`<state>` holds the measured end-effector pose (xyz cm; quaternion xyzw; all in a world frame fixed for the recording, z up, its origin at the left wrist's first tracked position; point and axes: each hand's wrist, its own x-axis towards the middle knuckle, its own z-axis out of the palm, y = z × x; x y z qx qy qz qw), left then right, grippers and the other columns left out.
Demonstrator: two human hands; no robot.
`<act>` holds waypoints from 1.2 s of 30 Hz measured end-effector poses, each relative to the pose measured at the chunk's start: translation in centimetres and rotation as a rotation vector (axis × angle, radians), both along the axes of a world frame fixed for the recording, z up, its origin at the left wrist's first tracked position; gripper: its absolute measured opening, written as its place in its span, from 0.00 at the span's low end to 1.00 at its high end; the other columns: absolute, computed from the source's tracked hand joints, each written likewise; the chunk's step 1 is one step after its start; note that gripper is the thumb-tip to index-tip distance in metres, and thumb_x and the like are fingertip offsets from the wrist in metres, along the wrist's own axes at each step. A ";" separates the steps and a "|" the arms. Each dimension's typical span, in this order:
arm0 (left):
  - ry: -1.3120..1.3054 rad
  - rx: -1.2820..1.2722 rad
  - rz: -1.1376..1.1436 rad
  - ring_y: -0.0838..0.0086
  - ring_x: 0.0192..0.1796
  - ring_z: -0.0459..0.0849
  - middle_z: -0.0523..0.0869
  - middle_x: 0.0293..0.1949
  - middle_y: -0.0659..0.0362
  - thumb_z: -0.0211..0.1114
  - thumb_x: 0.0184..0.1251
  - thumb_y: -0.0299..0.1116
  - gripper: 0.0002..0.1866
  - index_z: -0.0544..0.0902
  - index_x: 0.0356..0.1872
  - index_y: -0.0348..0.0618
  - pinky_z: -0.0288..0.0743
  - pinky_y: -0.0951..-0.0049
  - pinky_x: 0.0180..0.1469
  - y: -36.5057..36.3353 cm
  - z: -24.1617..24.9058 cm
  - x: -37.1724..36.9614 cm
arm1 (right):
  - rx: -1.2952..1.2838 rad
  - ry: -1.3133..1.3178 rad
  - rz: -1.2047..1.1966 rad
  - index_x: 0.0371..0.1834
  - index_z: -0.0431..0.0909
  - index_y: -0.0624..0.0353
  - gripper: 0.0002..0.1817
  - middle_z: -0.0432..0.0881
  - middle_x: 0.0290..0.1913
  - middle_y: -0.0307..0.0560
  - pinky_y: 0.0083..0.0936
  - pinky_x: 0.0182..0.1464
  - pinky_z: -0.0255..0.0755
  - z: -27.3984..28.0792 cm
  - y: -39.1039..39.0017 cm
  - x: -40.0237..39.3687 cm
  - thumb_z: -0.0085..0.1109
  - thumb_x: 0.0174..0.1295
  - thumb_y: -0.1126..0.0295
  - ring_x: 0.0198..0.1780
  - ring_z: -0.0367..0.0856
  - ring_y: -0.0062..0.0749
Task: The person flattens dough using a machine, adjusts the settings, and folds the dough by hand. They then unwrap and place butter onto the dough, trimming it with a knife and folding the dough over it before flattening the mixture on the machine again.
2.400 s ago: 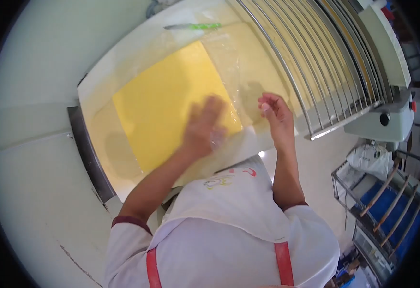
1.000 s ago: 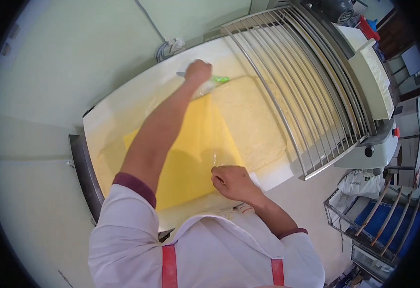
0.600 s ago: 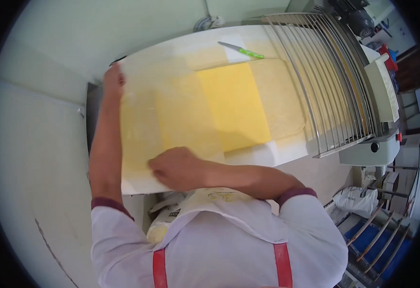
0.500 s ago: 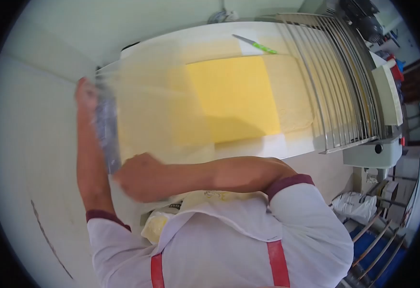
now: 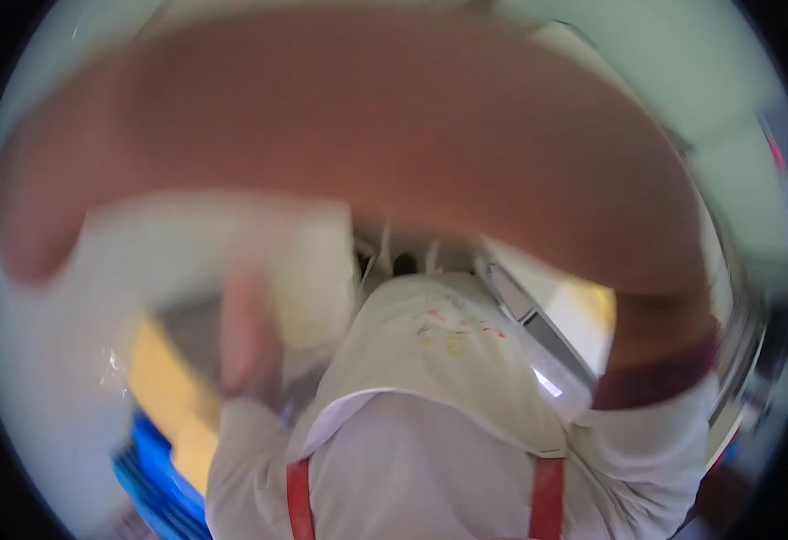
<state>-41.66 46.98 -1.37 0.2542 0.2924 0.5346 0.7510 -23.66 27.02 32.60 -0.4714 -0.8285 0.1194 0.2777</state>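
Observation:
Close in front of the camera, my right forearm stretches across the upper view and ends in my right hand (image 5: 43, 211) at the far left. Motion smears its fingers, so I cannot tell whether it holds anything. Below that arm, my left hand (image 5: 263, 243) reaches forward over a pale whitish surface (image 5: 313, 279). It is blurred too, and its fingertips blend into the pale surface.
A yellow-tan panel (image 5: 173, 387) and a blue object (image 5: 151, 459) stand at lower left. To the right, a white table (image 5: 538, 279) carries something yellow (image 5: 597, 306), partly covered by my right arm. A whitish apron (image 5: 430, 360) covers my front.
The view has swung away from the yellow sheet and rack. My right arm has risen in front of the camera. My left hand has left the clear plastic's edge, which is out of sight.

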 end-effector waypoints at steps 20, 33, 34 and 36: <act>1.689 0.300 -0.425 0.50 0.69 0.68 0.72 0.63 0.40 0.60 0.44 0.22 0.29 0.81 0.54 0.53 0.62 0.49 0.68 -20.9 -25.1 -15.9 | -1.123 0.752 -0.727 0.54 0.75 0.59 0.14 0.77 0.34 0.35 0.15 0.34 0.64 -35.8 -10.9 4.0 0.53 0.68 0.67 0.34 0.72 0.15; 2.315 0.144 -1.236 0.53 0.76 0.52 0.55 0.74 0.44 0.66 0.57 0.34 0.42 0.57 0.75 0.53 0.56 0.52 0.73 -9.6 -50.9 -12.7 | -1.322 0.875 -0.997 0.55 0.74 0.58 0.14 0.78 0.36 0.37 0.19 0.43 0.71 -50.5 -17.7 1.1 0.54 0.67 0.76 0.40 0.76 0.21; 2.292 0.183 -1.266 0.53 0.76 0.53 0.56 0.73 0.44 0.65 0.57 0.33 0.42 0.58 0.74 0.52 0.56 0.53 0.73 -9.2 -51.9 -13.9 | -1.320 0.861 -1.022 0.55 0.74 0.57 0.14 0.78 0.37 0.37 0.20 0.44 0.72 -50.4 -18.3 0.8 0.54 0.66 0.77 0.41 0.77 0.21; 2.207 0.290 -1.317 0.54 0.76 0.54 0.58 0.73 0.44 0.64 0.58 0.32 0.40 0.58 0.74 0.48 0.56 0.55 0.73 -8.1 -51.8 -17.2 | -1.323 0.856 -0.995 0.56 0.74 0.55 0.15 0.80 0.37 0.39 0.22 0.43 0.73 -50.4 -20.5 0.3 0.55 0.67 0.75 0.40 0.78 0.23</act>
